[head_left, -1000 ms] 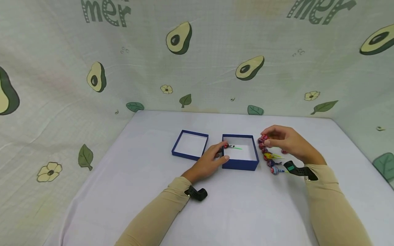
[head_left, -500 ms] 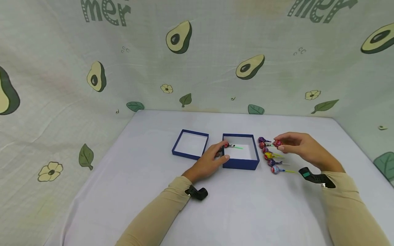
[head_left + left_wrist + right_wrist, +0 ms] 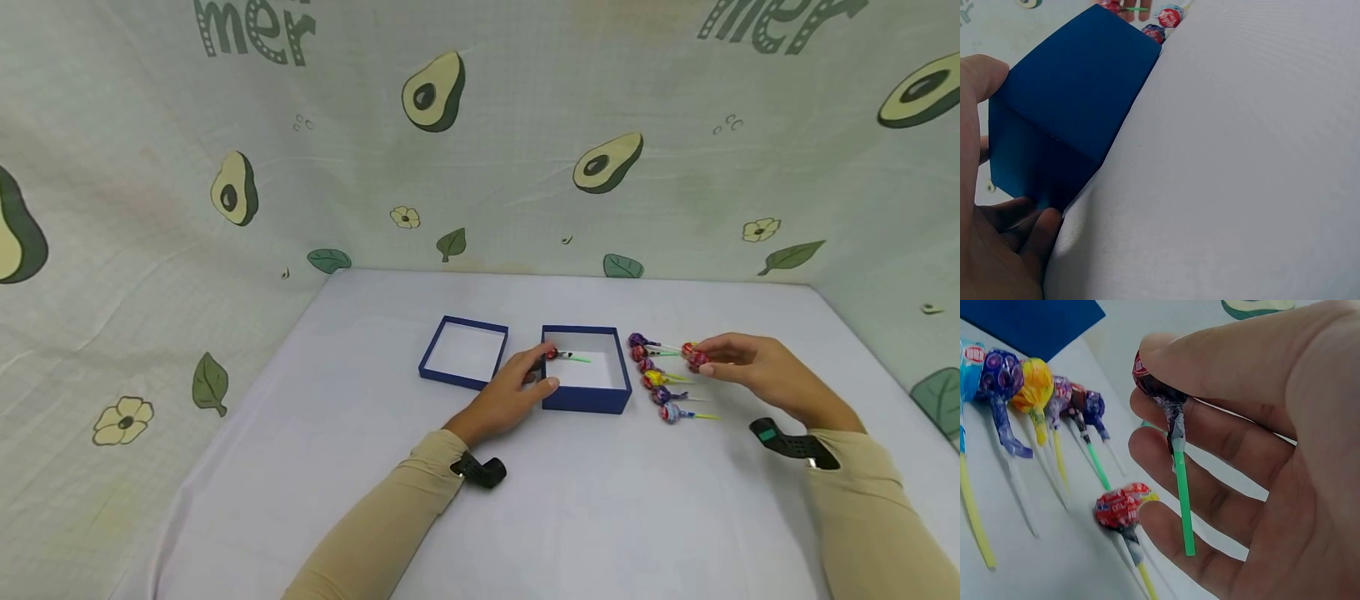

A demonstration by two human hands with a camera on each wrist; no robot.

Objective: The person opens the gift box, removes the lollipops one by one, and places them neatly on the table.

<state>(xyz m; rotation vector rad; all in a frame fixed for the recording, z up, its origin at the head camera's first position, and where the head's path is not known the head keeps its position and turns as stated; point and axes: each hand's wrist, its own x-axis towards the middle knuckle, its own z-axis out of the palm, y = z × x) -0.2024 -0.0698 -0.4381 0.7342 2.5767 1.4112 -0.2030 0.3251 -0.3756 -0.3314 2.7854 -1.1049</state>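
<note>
My right hand (image 3: 776,381) pinches a lollipop (image 3: 1176,422) with a dark red wrapper between thumb and fingers. Its green stick points down across the palm in the right wrist view. Just below the fingertips lies a red and yellow lollipop (image 3: 1121,509) with a yellow stick. My left hand (image 3: 504,398) grips the blue box (image 3: 585,401) at its left side, the index finger over the rim and the thumb by the front corner. Inside that box lies a red lollipop (image 3: 552,354) with a green stick, close to the index fingertip.
Right of the box, several wrapped lollipops (image 3: 652,379) form a row, sticks pointing right. The nearest is a light blue one (image 3: 670,413). A shallow blue-rimmed lid (image 3: 455,382) lies left of the box on the white table (image 3: 525,517). A printed cloth (image 3: 517,150) hangs behind.
My right hand has drawn back from the far end of the row, to the right and nearer to me, with the lollipop pinched. My left hand has stayed at the box.
</note>
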